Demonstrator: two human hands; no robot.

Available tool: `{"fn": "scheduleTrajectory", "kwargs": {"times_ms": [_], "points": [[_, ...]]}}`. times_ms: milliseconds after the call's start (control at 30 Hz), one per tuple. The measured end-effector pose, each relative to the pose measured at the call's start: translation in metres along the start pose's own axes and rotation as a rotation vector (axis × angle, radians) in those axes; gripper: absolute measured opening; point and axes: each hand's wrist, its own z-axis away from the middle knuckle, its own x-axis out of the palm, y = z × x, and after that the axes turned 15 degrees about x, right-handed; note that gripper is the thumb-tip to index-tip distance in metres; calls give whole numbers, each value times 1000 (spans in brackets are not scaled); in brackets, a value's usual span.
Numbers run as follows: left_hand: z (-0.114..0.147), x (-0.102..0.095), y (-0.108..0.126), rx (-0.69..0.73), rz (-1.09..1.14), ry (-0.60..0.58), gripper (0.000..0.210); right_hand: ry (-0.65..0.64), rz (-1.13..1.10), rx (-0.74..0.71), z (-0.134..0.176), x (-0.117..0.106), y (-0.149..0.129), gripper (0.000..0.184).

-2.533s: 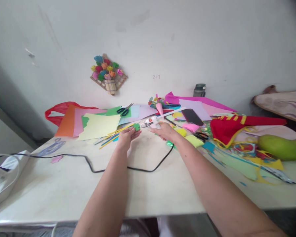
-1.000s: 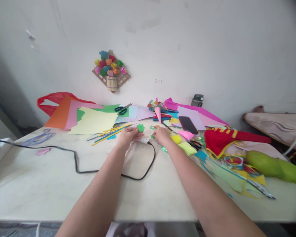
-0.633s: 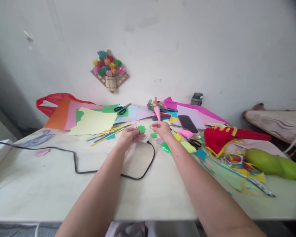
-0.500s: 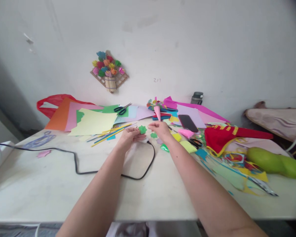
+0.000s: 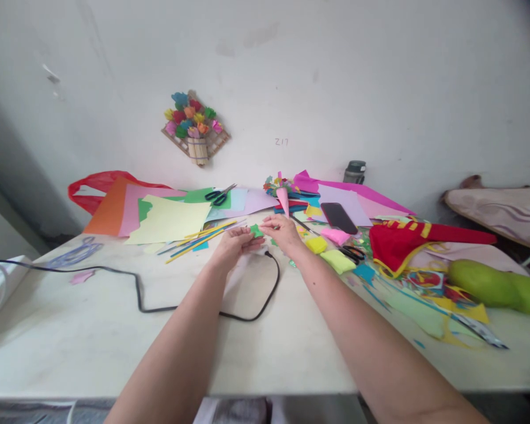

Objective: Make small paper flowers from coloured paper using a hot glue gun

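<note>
Both bare hands meet near the centre of the frame, above the white table point(image 5: 282, 359). The left hand point(image 5: 235, 242) pinches a green paper cut-out point(image 5: 257, 231) at its left side, thumb and fingers closed on it. The right hand point(image 5: 285, 232) has its fingertips drawn together at the cut-out's upper right edge; whether they grip that edge or only rest beside it cannot be told.

Risks, in this inspector's judgement: the paper appears thin, so a hard pinch or opposed pull from the two hands could crease or tear it, and a loose one could drop it. The black cable point(image 5: 248, 320) passes under the left forearm and ends just beside the left hand; a sweep of that arm could snag it.

Orientation: the cut-out has a jagged outline and no single leading point. Its visible part spreads slightly wider from left to right, but fingers cover some of it, so a true long axis cannot be confirmed.
</note>
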Motion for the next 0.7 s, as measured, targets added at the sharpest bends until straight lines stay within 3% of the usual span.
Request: {"fn": "scheduleTrajectory", "kwargs": {"times_ms": [233, 700], "points": [[0, 0, -1, 2, -14, -9, 18, -25, -162, 68, -1, 2, 4, 9], [-2, -3, -4, -21, 31, -35, 13, 38, 146, -41, -2, 2, 3, 9]]}}
